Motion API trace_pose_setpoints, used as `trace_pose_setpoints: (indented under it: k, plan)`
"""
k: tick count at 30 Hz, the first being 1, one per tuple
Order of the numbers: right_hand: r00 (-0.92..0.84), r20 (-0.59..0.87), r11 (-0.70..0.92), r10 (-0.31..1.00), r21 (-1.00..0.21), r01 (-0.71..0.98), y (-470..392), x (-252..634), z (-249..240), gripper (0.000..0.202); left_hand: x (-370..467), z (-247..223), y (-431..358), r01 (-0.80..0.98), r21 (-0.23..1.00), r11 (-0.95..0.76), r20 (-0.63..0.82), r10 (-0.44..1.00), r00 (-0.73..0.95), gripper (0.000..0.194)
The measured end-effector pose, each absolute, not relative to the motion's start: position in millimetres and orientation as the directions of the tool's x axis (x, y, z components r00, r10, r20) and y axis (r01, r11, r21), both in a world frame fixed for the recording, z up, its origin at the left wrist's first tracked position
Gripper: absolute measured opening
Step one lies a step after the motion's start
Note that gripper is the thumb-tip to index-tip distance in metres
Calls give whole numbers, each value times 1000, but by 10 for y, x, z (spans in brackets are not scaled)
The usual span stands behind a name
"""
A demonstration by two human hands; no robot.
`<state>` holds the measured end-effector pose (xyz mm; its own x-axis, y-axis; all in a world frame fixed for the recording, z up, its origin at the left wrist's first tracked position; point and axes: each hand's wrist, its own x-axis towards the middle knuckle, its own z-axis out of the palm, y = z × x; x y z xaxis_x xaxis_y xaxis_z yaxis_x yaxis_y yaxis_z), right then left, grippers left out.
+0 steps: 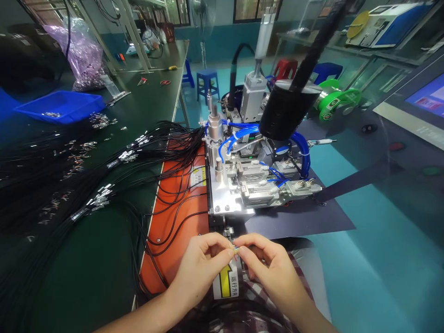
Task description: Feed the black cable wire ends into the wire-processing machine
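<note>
Thumb and fingertips of my left hand pinch one side of a small bunch of thin coloured wires. Opposite it, my right hand pinches the same wires, and the fingertips of both hands nearly meet. Yellow, blue and red strands show between them; most of the bunch is hidden by my fingers. Just beyond my fingertips lies the front end of the machine's feed track. Below the wires is a white label with a yellow arrow.
A metal machine with blue air hoses stands ahead. Black cables cross its orange cover from the dark green table. A blue tray sits far left, a green spool behind, a screen at right.
</note>
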<state>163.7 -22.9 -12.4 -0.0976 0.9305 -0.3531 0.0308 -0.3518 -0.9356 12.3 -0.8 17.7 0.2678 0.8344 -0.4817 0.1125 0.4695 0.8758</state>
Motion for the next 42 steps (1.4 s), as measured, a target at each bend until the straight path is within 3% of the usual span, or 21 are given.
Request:
trace_pose_setpoints:
  k: [3, 8, 10, 15, 20, 25, 32, 42]
  plan:
    - [-41, -281, -275, 959, -955, 113, -254, 1618, -125, 12, 121, 164, -16, 137, 892, 430, -451, 851, 270, 15]
    - [-39, -10, 1, 999, -965, 263, -263, 1610, -78, 16, 127, 162, -21, 156, 905, 396, -425, 865, 266, 15]
    - [-63, 11, 27, 998, -964, 263, -253, 1612, -59, 16, 131, 156, -19, 166, 912, 375, -408, 872, 270, 15]
    - [-110, -201, -195, 973, -979, 63, -216, 1620, -65, 19, 109, 114, 4, 250, 923, 292, -359, 887, 291, 12]
    - [-108, -307, -316, 946, -946, -74, -152, 1641, -133, 23, 15, 101, 55, 447, 894, 17, -184, 925, 333, 10]
    - [-103, -381, -392, 919, -913, -116, -38, 1658, -271, 24, -80, 15, 140, 529, 817, -230, -2, 915, 403, 15]
    - [-97, -410, -419, 907, -901, -112, 67, 1627, -380, 26, -192, -154, 212, 574, 648, -500, 61, 785, 616, 34]
    - [-90, -439, -447, 894, -889, -104, 107, 1616, -452, 24, -213, -181, 219, 626, 502, -597, 109, 762, 638, 35]
